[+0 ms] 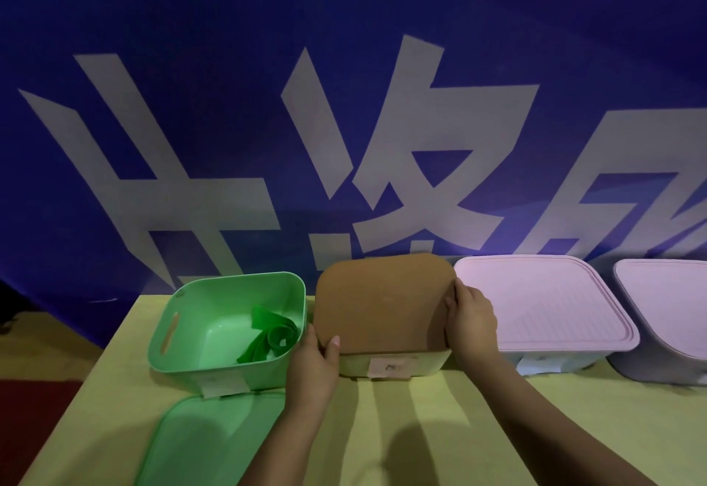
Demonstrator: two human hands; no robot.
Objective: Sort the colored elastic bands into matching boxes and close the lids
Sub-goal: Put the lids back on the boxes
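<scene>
A brown lid point(382, 302) lies on top of a pale yellow box point(428, 363) at the table's middle. My left hand point(313, 363) grips the lid's near left corner, thumb on top. At the lid's right edge my right hand point(472, 317) holds it with curled fingers. To the left stands an open green box point(191, 332) with a coiled green elastic band point(271, 338) inside. Its green lid point(206, 443) lies flat on the table in front of it.
A pink box with its lid on point(543, 305) stands right of the yellow box, and a second lidded pinkish box point(665, 313) sits at the far right. The yellow-green table point(421, 428) ends on the left; a blue banner point(344, 103) hangs behind.
</scene>
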